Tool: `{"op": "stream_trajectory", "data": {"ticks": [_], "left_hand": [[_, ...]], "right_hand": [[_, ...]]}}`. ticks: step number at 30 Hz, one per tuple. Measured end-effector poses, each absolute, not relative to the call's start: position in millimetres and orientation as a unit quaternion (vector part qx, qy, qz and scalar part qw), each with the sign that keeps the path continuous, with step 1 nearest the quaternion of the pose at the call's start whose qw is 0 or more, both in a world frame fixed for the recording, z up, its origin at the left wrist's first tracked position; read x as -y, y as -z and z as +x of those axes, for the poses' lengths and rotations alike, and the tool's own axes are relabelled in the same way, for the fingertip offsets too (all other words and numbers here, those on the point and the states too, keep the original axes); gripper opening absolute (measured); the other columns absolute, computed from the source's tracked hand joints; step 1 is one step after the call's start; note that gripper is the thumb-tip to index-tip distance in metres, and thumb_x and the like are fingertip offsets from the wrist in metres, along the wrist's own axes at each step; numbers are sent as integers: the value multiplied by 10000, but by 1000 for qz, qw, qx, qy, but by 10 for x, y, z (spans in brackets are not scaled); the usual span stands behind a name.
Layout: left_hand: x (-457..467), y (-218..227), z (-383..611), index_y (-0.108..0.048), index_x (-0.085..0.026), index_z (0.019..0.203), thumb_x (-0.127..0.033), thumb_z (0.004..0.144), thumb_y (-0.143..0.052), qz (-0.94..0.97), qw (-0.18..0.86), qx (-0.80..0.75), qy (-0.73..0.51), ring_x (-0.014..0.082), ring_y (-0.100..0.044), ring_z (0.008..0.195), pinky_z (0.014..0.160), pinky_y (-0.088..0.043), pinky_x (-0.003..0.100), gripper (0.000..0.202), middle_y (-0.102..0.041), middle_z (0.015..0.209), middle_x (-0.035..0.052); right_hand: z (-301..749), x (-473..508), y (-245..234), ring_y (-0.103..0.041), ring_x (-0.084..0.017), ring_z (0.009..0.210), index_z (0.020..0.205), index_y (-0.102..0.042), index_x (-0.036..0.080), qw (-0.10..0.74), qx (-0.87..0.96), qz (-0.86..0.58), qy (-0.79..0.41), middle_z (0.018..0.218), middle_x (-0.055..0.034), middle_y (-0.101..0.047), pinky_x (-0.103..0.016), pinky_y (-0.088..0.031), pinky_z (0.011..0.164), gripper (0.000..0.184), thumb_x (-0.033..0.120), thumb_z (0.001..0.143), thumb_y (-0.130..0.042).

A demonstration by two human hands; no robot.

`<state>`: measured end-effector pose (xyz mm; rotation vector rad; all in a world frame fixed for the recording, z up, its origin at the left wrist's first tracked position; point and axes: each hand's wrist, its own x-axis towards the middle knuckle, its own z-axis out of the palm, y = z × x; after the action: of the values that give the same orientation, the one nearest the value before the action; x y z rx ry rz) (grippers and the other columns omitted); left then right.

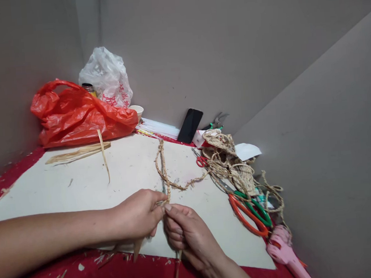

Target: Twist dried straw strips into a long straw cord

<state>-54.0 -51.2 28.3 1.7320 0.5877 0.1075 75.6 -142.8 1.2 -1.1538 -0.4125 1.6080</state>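
My left hand and my right hand meet near the front of a white board, both pinched closed on the near end of a braided straw rope. The rope runs away from my fingers across the board and curls right toward a heap of woven straw. Loose straw strips hang below both hands over the red table edge.
A red plastic bag and a white bag sit at the back left, with dry strips beside them. A black phone leans on the wall. Orange scissors, green scissors, small red scissors and a pink tool lie at the right.
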Motion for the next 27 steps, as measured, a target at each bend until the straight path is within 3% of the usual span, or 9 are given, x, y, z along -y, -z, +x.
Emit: {"op": "stream_trajectory", "data": {"ticks": [4, 8, 10, 15, 17, 20, 23, 27], "left_hand": [[582, -261, -536, -574, -154, 954, -273, 825, -364, 774, 576, -258, -53, 120, -490, 454, 494, -373, 210, 273, -547, 532, -14], [663, -263, -532, -481, -133, 1243, -183, 761, -415, 805, 519, -279, -68, 137, -512, 526, 517, -357, 209, 488, -591, 607, 3], [666, -292, -546, -456, -136, 1278, -186, 741, -441, 812, 508, -278, -69, 135, -491, 514, 492, -334, 208, 540, -586, 610, -4], [486, -397, -560, -652, -161, 908, -234, 753, -458, 844, 439, -283, -121, 132, -468, 523, 522, -326, 223, 259, -565, 587, 5], [414, -382, -536, -642, -164, 930, -227, 754, -465, 834, 437, -296, -162, 141, -504, 598, 590, -354, 234, 257, -593, 657, 15], [395, -280, -483, -589, -153, 964, -241, 766, -465, 764, 576, -267, -114, 135, -521, 647, 620, -382, 234, 249, -583, 707, 9], [438, -186, -453, -516, -147, 895, -278, 811, -414, 667, 701, -250, -31, 109, -504, 578, 584, -402, 230, 186, -519, 657, -21], [461, -196, -471, -501, -159, 742, -280, 836, -388, 718, 650, -246, -41, 92, -469, 557, 586, -385, 224, 190, -519, 652, -25]], "right_hand": [[727, 1431, -5, -118, -7, 332, 591, -377, 185, 536, 168, -476, -676, 392, 126, -264, -156, -93, 322, 413, 432, 743, -671], [708, 1424, -2, -123, -5, 334, 585, -391, 177, 539, 165, -488, -666, 392, 123, -268, -157, -86, 324, 395, 399, 750, -673], [714, 1422, -3, -118, -4, 332, 575, -370, 181, 542, 162, -490, -663, 389, 125, -261, -157, -84, 325, 405, 383, 748, -674], [770, 1428, -28, -103, -7, 344, 649, -478, 159, 541, 159, -479, -673, 397, 133, -240, -146, -78, 326, 296, 355, 742, -679], [794, 1428, -37, -104, -6, 343, 687, -520, 147, 538, 161, -474, -678, 394, 134, -242, -142, -80, 326, 270, 357, 737, -682], [824, 1422, -38, -105, -3, 339, 666, -512, 149, 535, 170, -466, -684, 392, 134, -244, -141, -86, 325, 292, 373, 733, -687], [856, 1418, -33, -104, 1, 334, 644, -501, 149, 519, 185, -469, -690, 395, 131, -252, -144, -81, 323, 313, 388, 743, -677], [900, 1423, -46, -106, -2, 335, 689, -547, 138, 485, 209, -468, -709, 395, 129, -247, -149, -71, 330, 280, 386, 766, -653]]}}
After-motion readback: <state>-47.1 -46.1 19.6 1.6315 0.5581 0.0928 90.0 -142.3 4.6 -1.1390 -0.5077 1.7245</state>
